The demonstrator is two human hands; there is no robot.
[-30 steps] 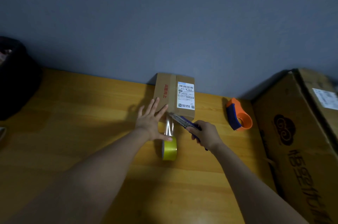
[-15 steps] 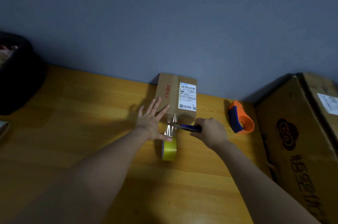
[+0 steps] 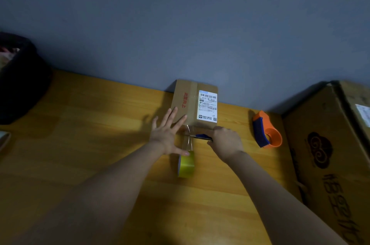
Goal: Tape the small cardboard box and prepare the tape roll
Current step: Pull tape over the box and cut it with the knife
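Note:
A small cardboard box [image 3: 188,102] with a white shipping label lies on the wooden table [image 3: 80,144] against the wall. A yellow tape roll [image 3: 186,164] stands on edge in front of it, and a clear strip of tape [image 3: 189,138] stretches from the roll up to the box. My left hand [image 3: 167,134] is spread flat, fingers on the box's near left corner, thumb touching the roll. My right hand [image 3: 225,141] grips a blue-handled cutter [image 3: 202,137], its blade lying across the tape strip.
An orange and blue tape dispenser [image 3: 266,130] sits to the right of my right hand. A large cardboard box [image 3: 330,154] fills the right side. A dark bag [image 3: 22,78] stands at the far left.
My right hand has swung the cutter from a diagonal pose to level and pushed its blade leftward across the tape strip. My left hand has stayed spread on the box and roll.

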